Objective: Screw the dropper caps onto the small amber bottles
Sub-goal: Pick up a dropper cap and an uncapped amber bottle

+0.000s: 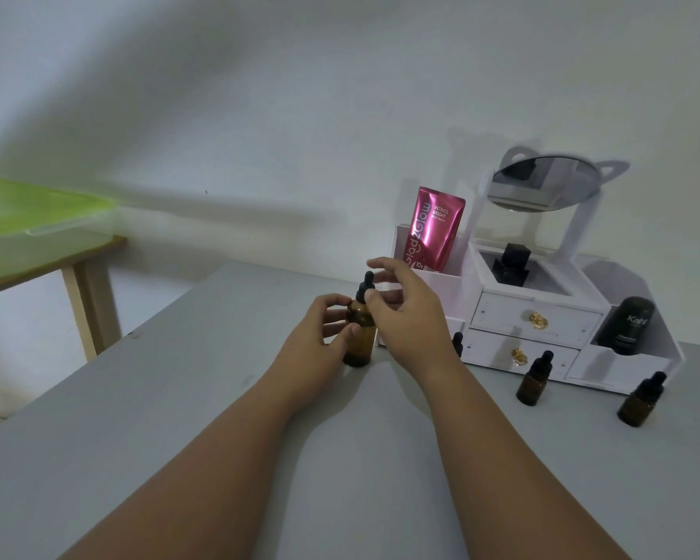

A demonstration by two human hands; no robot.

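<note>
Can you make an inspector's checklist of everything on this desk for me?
Surface: grey table, matte.
Job's things: amber bottle upright, dropper cap on its neck; middle small bottle and right small bottle capped; third small bottle partly hidden behind the wrist.
Clutter: white organizer with mirror, pink pouch, black tube.
Hands: left hand grips the amber bottle; right hand pinches the dropper cap.
Cables: nothing seen.
Surroundings: white wall; wooden side table under a green lid.
</note>
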